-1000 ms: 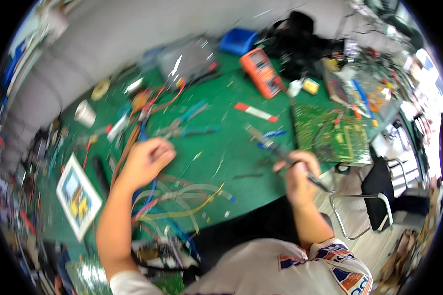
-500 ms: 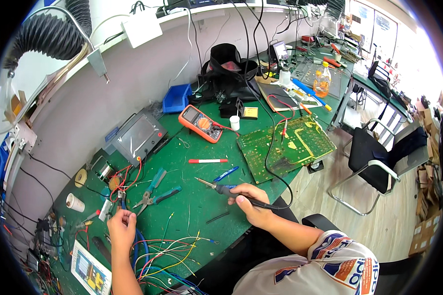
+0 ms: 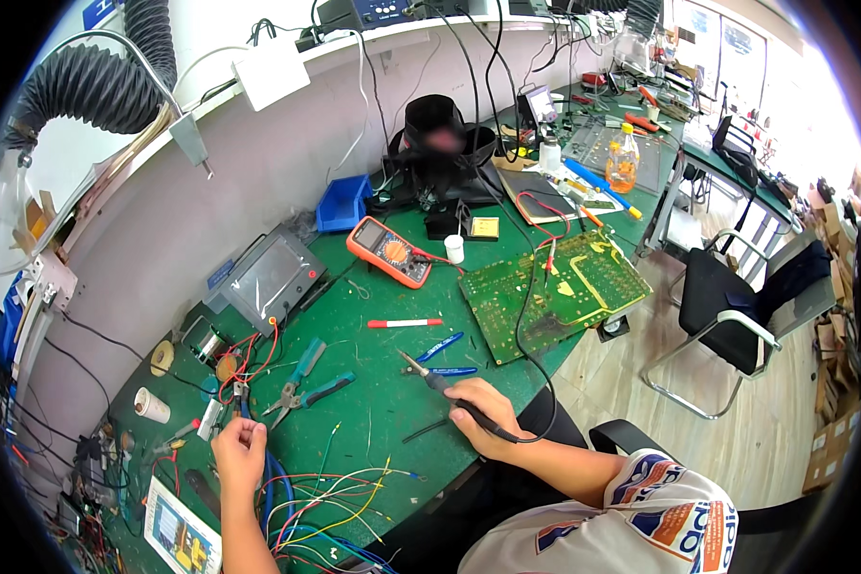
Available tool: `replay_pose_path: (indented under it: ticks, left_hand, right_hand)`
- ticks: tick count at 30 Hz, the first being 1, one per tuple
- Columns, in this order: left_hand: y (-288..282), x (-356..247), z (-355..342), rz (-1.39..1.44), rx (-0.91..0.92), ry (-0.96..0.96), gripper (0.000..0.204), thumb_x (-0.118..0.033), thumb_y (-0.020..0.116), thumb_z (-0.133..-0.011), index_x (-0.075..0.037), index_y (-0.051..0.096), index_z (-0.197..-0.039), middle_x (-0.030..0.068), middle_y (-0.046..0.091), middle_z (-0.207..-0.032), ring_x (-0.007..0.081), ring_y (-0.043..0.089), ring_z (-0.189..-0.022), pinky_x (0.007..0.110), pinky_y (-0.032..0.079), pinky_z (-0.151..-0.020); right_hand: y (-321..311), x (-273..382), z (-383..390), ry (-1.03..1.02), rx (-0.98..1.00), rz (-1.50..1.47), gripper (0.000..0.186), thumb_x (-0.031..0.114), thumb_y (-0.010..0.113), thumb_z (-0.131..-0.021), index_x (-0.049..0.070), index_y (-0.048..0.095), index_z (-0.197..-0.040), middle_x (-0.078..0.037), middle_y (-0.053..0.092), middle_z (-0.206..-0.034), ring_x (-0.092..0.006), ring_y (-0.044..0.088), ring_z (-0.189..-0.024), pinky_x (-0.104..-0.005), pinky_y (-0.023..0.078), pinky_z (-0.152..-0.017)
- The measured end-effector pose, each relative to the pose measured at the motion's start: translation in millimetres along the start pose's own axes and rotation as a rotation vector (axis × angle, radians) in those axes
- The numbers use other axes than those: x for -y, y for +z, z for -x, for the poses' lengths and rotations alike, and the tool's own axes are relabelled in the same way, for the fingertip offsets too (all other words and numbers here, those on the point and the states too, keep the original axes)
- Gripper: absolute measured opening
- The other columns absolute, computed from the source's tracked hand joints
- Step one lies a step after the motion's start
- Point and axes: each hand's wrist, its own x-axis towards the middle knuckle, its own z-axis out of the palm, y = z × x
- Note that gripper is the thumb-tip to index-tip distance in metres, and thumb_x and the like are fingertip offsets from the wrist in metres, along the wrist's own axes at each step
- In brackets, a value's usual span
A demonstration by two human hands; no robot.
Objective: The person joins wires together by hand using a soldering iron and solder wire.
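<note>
My right hand [image 3: 483,416] grips a soldering iron [image 3: 447,385] by its dark handle. The bare metal tip points up and left, in the air above the green bench, close to two blue pens [image 3: 442,371]. At the left, my left hand [image 3: 239,450] is closed in a pinch beside thick blue cables [image 3: 275,483]; what lies between its fingers is hidden. Just past those fingertips are thin red wires [image 3: 249,359] and a small metal part. Cutting pliers with teal handles [image 3: 306,387] rest open between the two hands.
A green circuit board [image 3: 555,287] overhangs the bench edge at right. An orange multimeter [image 3: 389,251], a red-and-white marker [image 3: 405,323] and a grey screen unit [image 3: 270,277] stand farther back. Loose coloured wires [image 3: 340,502] spread at the near edge; a paper cup [image 3: 151,405] lies left.
My right hand has tilted the soldering iron more steeply, and its tip has moved slightly right. More of the lower blue pen shows. My left hand stays pinched in about the same place.
</note>
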Motion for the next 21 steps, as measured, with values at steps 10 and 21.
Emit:
replay_pose_path:
  ticks: [10, 21]
  left_hand:
    - [-1.7, -4.3, 0.3, 0.039, -0.054, 0.002, 0.014, -0.009, 0.069, -0.086, 0.002, 0.065, -0.079, 0.0006, 0.057, -0.058, 0.0056, 0.048, -0.052, 0.025, 0.038, -0.049]
    - [-2.8, -5.7, 1.3, 0.059, -0.07, 0.021, 0.015, -0.009, 0.069, -0.086, 0.003, 0.064, -0.079, 0.0011, 0.056, -0.058, 0.0054, 0.047, -0.052, 0.024, 0.036, -0.048]
  right_hand:
    - [1.2, 1.3, -0.1, -0.022, 0.009, 0.014, 0.027, 0.004, 0.066, -0.089, -0.002, 0.061, -0.115, -0.018, 0.063, -0.105, -0.0317, 0.064, -0.094, -0.037, 0.052, -0.083]
    - [2.0, 1.8, -0.1, -0.018, 0.013, 0.019, 0.026, 0.005, 0.066, -0.09, -0.002, 0.061, -0.114, -0.018, 0.063, -0.105, -0.0321, 0.064, -0.094, -0.0369, 0.052, -0.083]
